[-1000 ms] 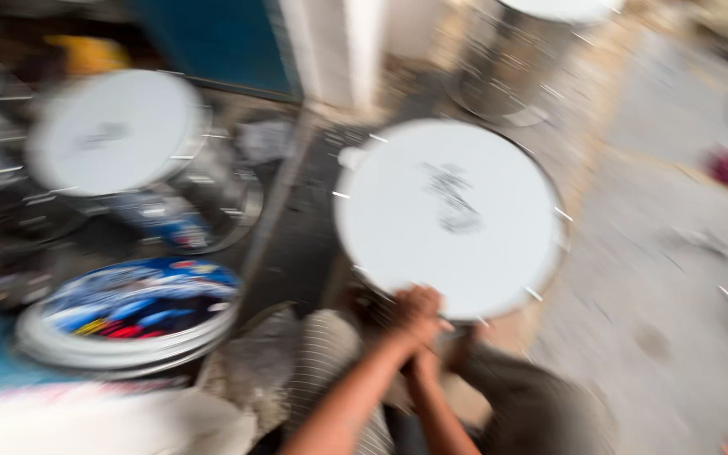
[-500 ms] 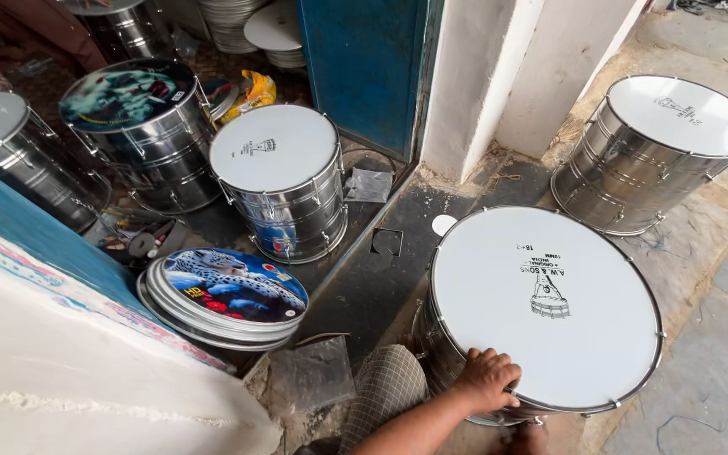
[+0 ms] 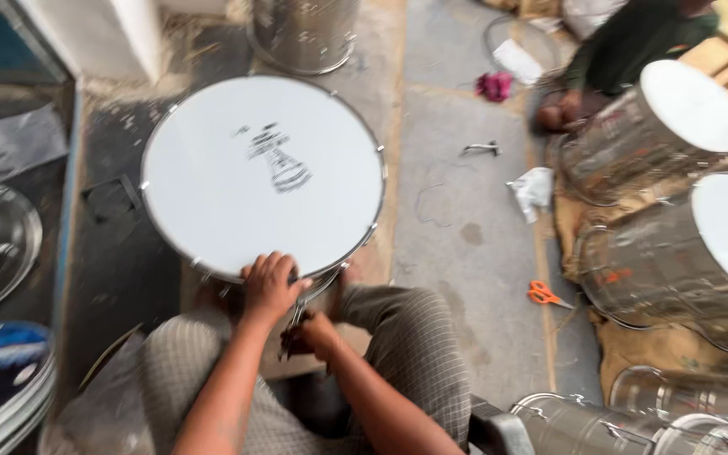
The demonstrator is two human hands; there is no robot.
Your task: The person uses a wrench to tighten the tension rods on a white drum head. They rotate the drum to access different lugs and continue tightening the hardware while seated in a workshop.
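Grey concrete floor (image 3: 465, 236) bears a white-headed drum (image 3: 263, 173); its near rim is gripped by the left hand (image 3: 270, 286); just below, the right hand (image 3: 318, 333) is closed on a small dark tool (image 3: 292, 337).

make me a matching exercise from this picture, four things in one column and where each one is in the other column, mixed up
Things:
1. left hand
2. right hand
3. orange scissors
4. pink cloth

Places:
A. on the grey floor, beside the shiny drums on the right
B. on the near rim of the white drum
C. on the floor far up, near the seated co-worker
D. just below the drum's rim, between the knees

Pairs: 1-B, 2-D, 3-A, 4-C
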